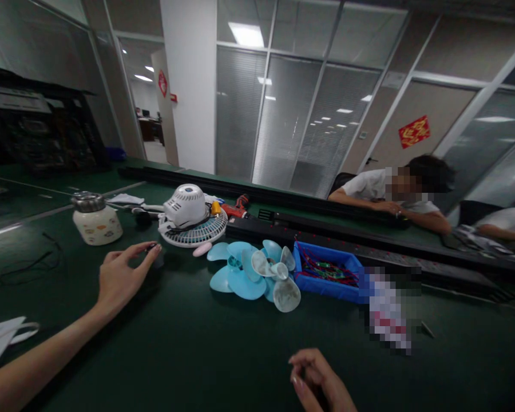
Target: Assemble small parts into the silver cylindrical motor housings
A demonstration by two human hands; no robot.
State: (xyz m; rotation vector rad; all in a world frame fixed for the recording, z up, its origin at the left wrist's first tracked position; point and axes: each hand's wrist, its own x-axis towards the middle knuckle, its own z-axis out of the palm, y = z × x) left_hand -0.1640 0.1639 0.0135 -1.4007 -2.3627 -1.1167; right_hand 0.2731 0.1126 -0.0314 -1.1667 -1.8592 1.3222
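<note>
My left hand (pixel 122 274) reaches out over the dark green table (pixel 189 343), its thumb and forefinger pinched on a small dark object (pixel 157 256) beside a white fan housing on its grille (pixel 192 220). My right hand (pixel 317 380) rests at the near edge, fingers curled together; whether they hold anything is hidden. Between the hands lie light blue fan blades (pixel 240 272) and pale grey fan blades (pixel 278 277).
A cream jar with a metal lid (pixel 95 220) stands at the left. A blue bin of wired parts (pixel 328 274) sits right of the blades. A red power tool (pixel 236 207) lies behind the fan. A person leans on the far side. A white mask (pixel 2 337) lies near left.
</note>
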